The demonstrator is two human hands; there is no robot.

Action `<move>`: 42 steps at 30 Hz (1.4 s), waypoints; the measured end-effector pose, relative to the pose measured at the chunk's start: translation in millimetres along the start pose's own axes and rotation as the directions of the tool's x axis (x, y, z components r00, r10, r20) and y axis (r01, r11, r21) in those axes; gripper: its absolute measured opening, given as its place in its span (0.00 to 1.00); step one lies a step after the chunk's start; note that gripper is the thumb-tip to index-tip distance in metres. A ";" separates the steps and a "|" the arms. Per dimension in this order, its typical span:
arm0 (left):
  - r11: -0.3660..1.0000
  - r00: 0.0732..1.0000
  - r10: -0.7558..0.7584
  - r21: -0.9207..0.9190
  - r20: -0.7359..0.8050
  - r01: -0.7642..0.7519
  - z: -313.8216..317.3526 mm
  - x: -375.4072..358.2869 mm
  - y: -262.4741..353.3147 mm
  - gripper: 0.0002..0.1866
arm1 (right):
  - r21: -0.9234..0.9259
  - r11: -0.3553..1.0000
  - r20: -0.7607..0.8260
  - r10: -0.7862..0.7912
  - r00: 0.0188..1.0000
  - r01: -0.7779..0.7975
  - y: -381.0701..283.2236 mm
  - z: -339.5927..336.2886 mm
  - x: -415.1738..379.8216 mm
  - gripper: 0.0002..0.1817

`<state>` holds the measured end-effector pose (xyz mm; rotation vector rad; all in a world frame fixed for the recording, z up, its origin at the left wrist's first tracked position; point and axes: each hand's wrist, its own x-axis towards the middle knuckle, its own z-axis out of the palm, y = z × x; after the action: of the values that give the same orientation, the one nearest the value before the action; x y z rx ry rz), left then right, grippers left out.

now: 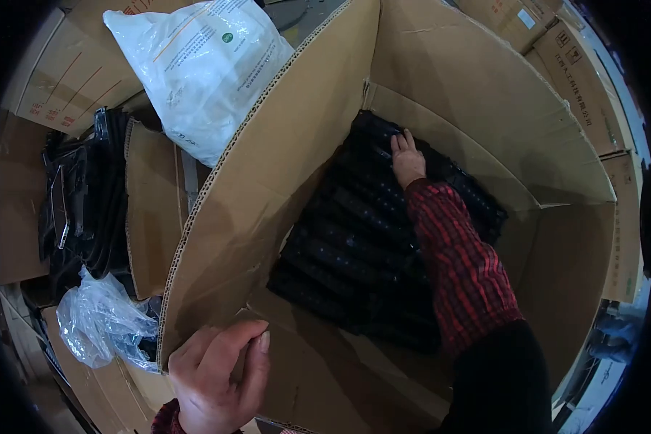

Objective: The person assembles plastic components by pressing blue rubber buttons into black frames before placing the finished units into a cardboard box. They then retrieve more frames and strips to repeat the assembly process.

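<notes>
A large open cardboard box [296, 123] stands in front of me. Rows of black packed pieces [347, 239] lie at its bottom; their exact kind is hard to make out. Deep inside the box, my right hand [409, 159] rests on the far end of these black pieces, fingers stretched out and holding nothing. My left hand [217, 376] is over the near left corner of the box, its fingers curled and the thumb close to the index finger. Nothing shows between them. My right forearm hides part of the black pieces.
A white plastic sack [210, 72] leans against the box's left wall. Further left are a stack of black sheet-like pieces [87, 195] and a clear plastic bag [101, 318]. Closed cartons [586, 79] stand behind on the right, and another carton [72, 79] at the upper left.
</notes>
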<state>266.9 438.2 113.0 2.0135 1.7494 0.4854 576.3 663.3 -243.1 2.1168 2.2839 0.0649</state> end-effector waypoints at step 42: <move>0.811 0.813 -0.568 0.259 0.129 0.525 74.9 -552.8 -52.9 0.17 | 0.188 0.018 0.043 -0.999 0.010 0.982 -247.6 -299.2 -499.4 0.08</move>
<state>182.0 -109.4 30.1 1.4919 2.1984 -0.0989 353.3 143.1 39.4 -0.0867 3.0310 -0.2698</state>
